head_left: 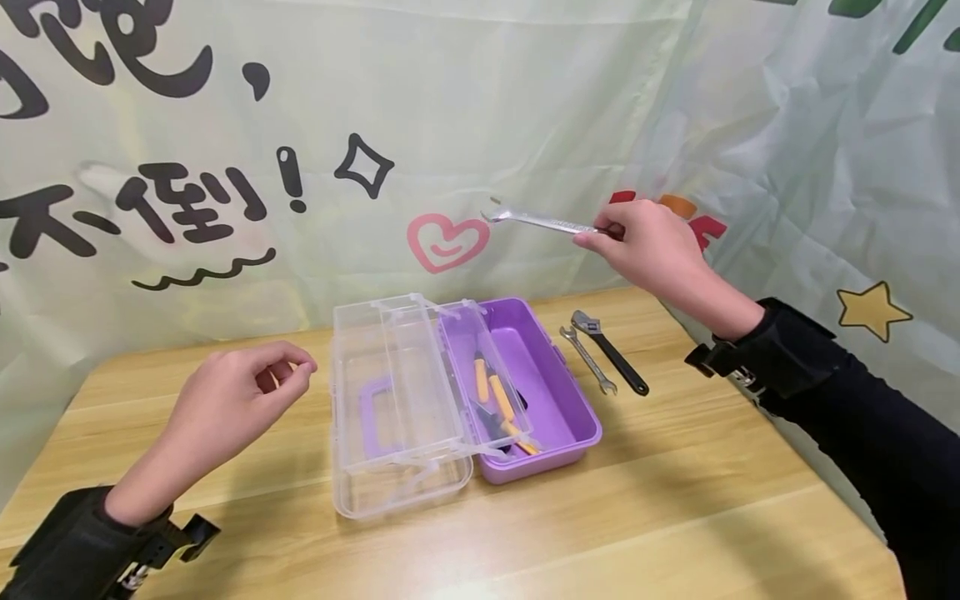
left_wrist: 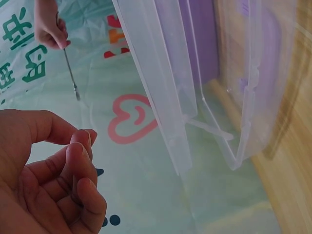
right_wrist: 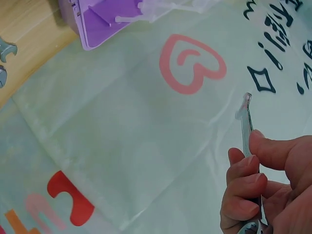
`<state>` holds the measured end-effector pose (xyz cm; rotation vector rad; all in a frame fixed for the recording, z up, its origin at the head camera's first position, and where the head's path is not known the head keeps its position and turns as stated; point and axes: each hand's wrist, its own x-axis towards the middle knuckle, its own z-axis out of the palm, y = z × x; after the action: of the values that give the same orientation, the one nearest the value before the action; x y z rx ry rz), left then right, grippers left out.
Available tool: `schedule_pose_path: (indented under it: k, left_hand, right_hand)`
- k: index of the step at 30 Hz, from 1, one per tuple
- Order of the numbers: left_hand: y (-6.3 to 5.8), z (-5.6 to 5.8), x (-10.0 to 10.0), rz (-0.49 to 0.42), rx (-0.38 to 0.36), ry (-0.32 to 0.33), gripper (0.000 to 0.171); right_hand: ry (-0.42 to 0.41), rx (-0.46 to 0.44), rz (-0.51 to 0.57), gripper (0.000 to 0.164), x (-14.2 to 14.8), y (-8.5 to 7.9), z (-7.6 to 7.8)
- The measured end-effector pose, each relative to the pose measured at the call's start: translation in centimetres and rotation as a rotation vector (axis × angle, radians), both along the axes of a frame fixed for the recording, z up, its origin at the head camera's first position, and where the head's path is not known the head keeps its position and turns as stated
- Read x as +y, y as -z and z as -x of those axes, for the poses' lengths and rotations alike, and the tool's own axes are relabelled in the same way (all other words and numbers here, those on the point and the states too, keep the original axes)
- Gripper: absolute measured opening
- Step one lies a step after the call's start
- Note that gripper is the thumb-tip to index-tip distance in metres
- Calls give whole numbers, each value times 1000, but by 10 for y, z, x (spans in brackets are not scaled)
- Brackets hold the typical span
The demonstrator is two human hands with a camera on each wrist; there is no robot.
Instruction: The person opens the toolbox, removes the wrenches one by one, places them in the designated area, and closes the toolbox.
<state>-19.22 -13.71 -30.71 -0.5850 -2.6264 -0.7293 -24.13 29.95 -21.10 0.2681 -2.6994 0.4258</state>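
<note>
My right hand grips a silver open-end wrench by one end and holds it up in the air. Its open head points left, in front of the cloth. In the right wrist view, the fingers wrap round the wrench. My left hand hovers left of the toolbox lid with loosely curled fingers and nothing in them. A purple toolbox stands with its clear lid folded out to the left. Several orange-handled tools lie inside, partly behind a clear tray.
Right of the toolbox, a smaller silver wrench and a black-handled adjustable wrench lie on the wooden table. A pale printed cloth hangs behind and along the right side.
</note>
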Motion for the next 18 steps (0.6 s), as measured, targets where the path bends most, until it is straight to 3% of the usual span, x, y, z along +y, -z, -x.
schedule_pose_path:
  k: [5,18]
  left_hand:
    - [0,0,-1,-3,-3,3,13]
    - [0,1,-3,-8,20,7,11]
  right_hand:
    - [22,9,99,26,13,6,-2]
    - [96,3,196,34,46,34,-4]
